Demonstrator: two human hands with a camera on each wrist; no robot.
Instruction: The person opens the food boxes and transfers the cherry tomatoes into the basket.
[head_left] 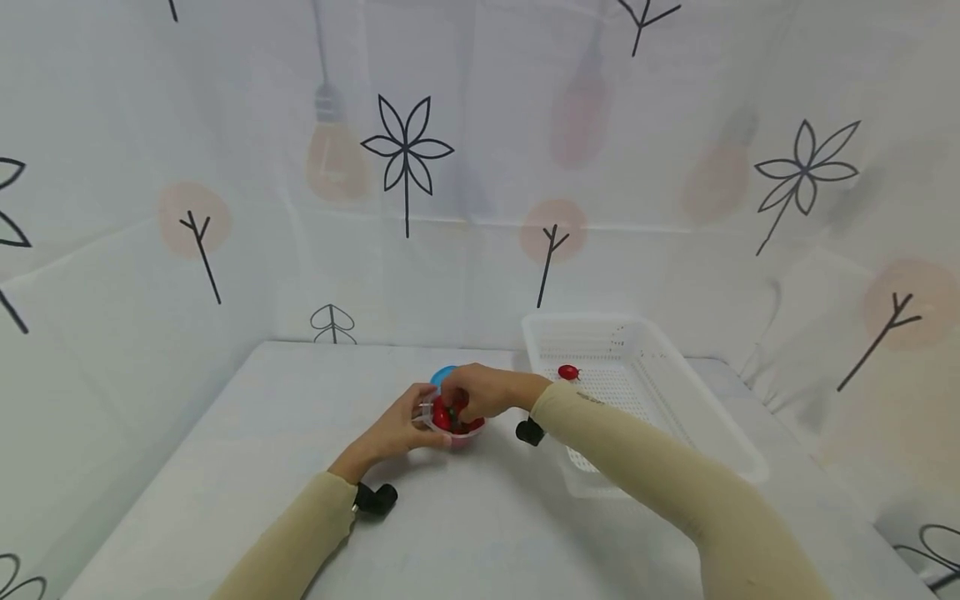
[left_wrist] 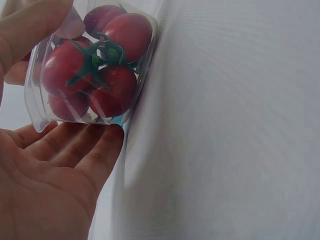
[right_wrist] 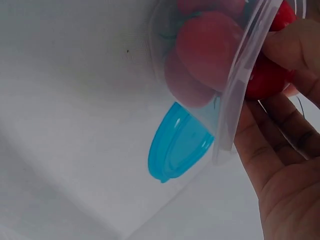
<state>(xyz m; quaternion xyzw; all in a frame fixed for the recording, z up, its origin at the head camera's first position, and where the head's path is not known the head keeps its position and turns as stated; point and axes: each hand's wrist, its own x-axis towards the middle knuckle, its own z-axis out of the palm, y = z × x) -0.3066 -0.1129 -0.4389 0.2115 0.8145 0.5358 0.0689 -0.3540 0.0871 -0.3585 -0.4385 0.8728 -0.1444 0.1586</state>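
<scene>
Several red cherry tomatoes [left_wrist: 129, 36] with green stems fill a clear plastic container [head_left: 426, 414] on the white table. My left hand [head_left: 395, 427] holds the container from its left side, thumb near the front and fingers behind. From above, my right hand [head_left: 480, 392] reaches in at the container's mouth. In the right wrist view, its thumb and fingers pinch a tomato [right_wrist: 267, 80] at the rim; part of that tomato is hidden. Just behind the container lies a blue lid [right_wrist: 181, 145], partly covered by the right hand in the head view.
A white perforated basket [head_left: 675, 379] stands to the right, under the right forearm. One tomato [head_left: 567, 372] lies inside it near the left wall. A patterned cloth [head_left: 465, 275] hangs behind the table [head_left: 300, 392].
</scene>
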